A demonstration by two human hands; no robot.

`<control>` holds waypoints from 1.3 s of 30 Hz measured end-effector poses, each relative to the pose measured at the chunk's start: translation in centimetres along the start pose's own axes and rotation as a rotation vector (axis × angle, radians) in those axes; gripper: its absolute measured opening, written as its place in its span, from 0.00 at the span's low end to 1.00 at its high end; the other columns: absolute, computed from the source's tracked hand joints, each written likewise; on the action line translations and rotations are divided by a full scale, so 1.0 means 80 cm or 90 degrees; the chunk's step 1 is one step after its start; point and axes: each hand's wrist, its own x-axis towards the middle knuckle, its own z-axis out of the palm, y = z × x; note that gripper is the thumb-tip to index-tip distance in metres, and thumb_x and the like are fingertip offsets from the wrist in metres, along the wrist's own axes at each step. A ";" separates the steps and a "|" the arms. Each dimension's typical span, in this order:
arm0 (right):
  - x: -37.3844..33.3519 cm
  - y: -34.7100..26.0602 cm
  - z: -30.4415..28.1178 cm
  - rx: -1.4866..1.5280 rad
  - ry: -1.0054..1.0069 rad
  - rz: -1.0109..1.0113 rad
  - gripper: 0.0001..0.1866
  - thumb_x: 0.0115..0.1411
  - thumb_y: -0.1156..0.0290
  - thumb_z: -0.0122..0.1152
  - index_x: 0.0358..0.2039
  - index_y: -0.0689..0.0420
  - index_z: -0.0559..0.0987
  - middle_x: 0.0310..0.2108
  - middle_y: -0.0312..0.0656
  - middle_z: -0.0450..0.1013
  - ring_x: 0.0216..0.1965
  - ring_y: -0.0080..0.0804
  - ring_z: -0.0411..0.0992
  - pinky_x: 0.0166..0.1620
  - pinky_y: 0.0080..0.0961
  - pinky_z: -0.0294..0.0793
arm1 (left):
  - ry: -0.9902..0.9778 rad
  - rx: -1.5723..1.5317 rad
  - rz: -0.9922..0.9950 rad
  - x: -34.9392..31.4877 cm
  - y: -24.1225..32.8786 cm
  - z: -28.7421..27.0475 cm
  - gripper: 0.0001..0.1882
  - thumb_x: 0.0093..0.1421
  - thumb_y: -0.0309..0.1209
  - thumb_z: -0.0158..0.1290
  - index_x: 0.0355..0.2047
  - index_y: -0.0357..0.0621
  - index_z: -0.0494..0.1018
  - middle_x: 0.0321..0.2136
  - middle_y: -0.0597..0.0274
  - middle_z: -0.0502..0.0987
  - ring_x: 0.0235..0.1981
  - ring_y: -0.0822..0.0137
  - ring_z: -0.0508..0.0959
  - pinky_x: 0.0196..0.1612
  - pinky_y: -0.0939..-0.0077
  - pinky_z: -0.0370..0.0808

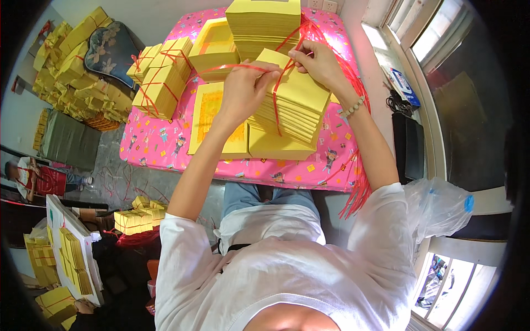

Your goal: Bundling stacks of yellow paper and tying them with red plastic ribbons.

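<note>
A thick stack of yellow paper (301, 88) lies tilted on top of other yellow paper in front of me. Around it runs a red plastic strip (276, 116). My left hand (243, 94) is closed, pinching one end of the strip at the stack's left side, with a loose length trailing leftward. On the far right side, the fingers of my right hand (321, 65) are closed on another part of the strip, just above the top sheet. Under the stack is a yellow paper block (281, 146), beside a yellow pile with an orange printed panel (208, 107).
Strip-tied yellow bundles (157, 91) stand at the left of the pink patterned table cover (149, 146). A tall yellow stack (262, 27) rises behind my hands. Loose red strips (356, 190) hang off the right edge. Another person's hand (84, 306) shows at lower left, near more bundles.
</note>
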 end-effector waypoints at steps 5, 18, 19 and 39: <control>0.000 0.018 0.005 0.076 0.020 0.022 0.12 0.59 0.65 0.57 0.28 0.63 0.73 0.23 0.35 0.69 0.23 0.18 0.69 0.27 0.16 0.73 | 0.043 -0.063 0.092 -0.015 -0.023 0.016 0.06 0.60 0.30 0.50 0.34 0.42 0.75 0.33 0.62 0.79 0.40 0.65 0.77 0.55 0.62 0.62; 0.003 0.045 0.010 0.218 0.099 0.075 0.10 0.60 0.66 0.56 0.32 0.62 0.73 0.26 0.34 0.67 0.27 0.19 0.68 0.29 0.15 0.76 | 0.021 -0.175 0.019 -0.023 -0.040 0.032 0.09 0.65 0.27 0.43 0.33 0.34 0.70 0.36 0.55 0.77 0.44 0.65 0.76 0.49 0.75 0.69; -0.001 0.041 0.009 0.220 0.124 0.061 0.10 0.60 0.66 0.56 0.32 0.62 0.73 0.27 0.35 0.68 0.27 0.19 0.69 0.29 0.15 0.75 | 0.019 -0.174 0.017 -0.024 -0.038 0.031 0.09 0.65 0.27 0.43 0.33 0.34 0.70 0.36 0.55 0.77 0.44 0.65 0.76 0.49 0.75 0.69; -0.222 0.126 0.061 0.812 0.305 0.412 0.08 0.62 0.64 0.54 0.34 0.54 0.76 0.24 0.30 0.67 0.28 0.20 0.66 0.33 0.20 0.65 | 0.086 -0.419 -0.107 -0.016 -0.034 0.023 0.13 0.66 0.32 0.43 0.35 0.36 0.75 0.33 0.61 0.78 0.36 0.75 0.75 0.42 0.82 0.69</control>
